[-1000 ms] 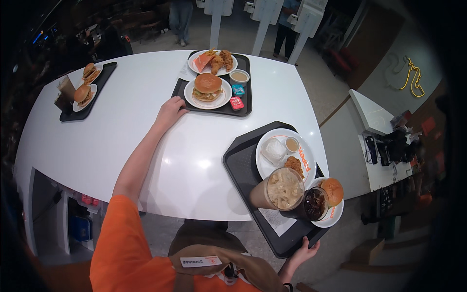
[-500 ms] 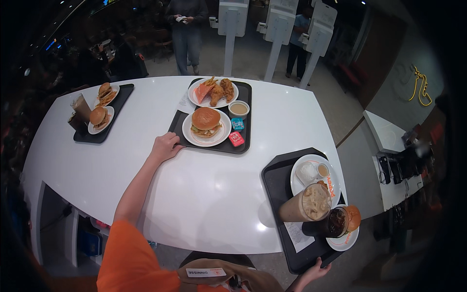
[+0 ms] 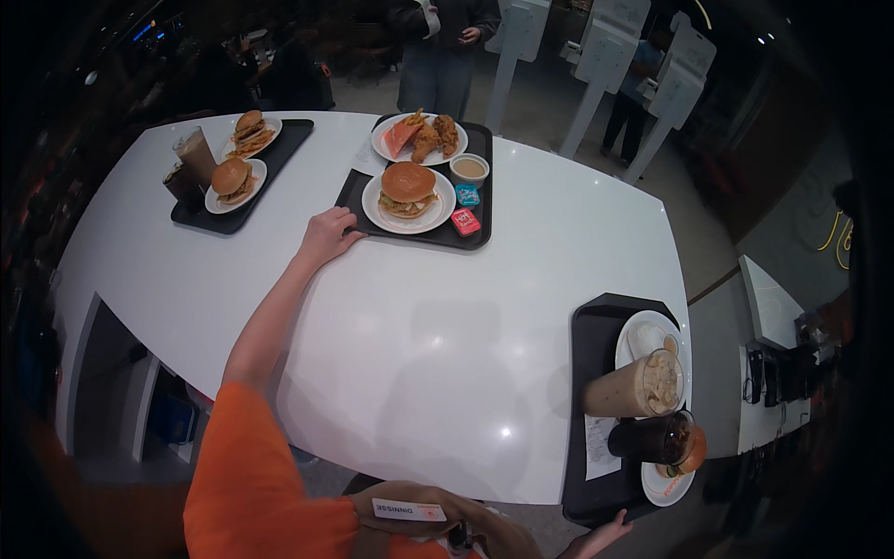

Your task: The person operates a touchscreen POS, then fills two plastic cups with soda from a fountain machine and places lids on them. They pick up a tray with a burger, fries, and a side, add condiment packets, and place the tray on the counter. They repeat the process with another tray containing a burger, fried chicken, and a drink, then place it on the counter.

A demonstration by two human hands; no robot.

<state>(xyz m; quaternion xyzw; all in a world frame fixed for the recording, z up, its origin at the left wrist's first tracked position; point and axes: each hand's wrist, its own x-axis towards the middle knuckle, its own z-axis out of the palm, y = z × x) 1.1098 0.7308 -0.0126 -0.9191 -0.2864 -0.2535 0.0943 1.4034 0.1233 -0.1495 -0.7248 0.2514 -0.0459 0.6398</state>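
At the middle tray's near left corner, my left hand [image 3: 331, 235] is closed, fingers curled on the rim. This dark tray [image 3: 432, 238] carries a burger [image 3: 408, 191] on a plate, a plate of fried chicken [image 3: 426, 143] and fries, a cup of light-brown sauce [image 3: 469, 167], and blue and red dip tubs. My right hand [image 3: 601, 539] is low at the near edge of the right dark tray [image 3: 591, 337], fingers stretched out; contact is hard to make out. On that tray are a tall milky iced drink [image 3: 633, 387], a dark iced drink [image 3: 652, 438], a paper slip and two plates, one with a burger.
A third dark tray [image 3: 296, 147] at the far left holds two burger plates and two drinks. The white table [image 3: 419, 345] curves around me, and the right tray juts past its edge. A person [image 3: 438, 56] stands behind it; white kiosk stands [image 3: 596, 56] are further back.
The whole view has shifted, so the right tray appears further right and the other trays higher. The person behind the table has come closer. My left hand stays at the middle tray's corner.
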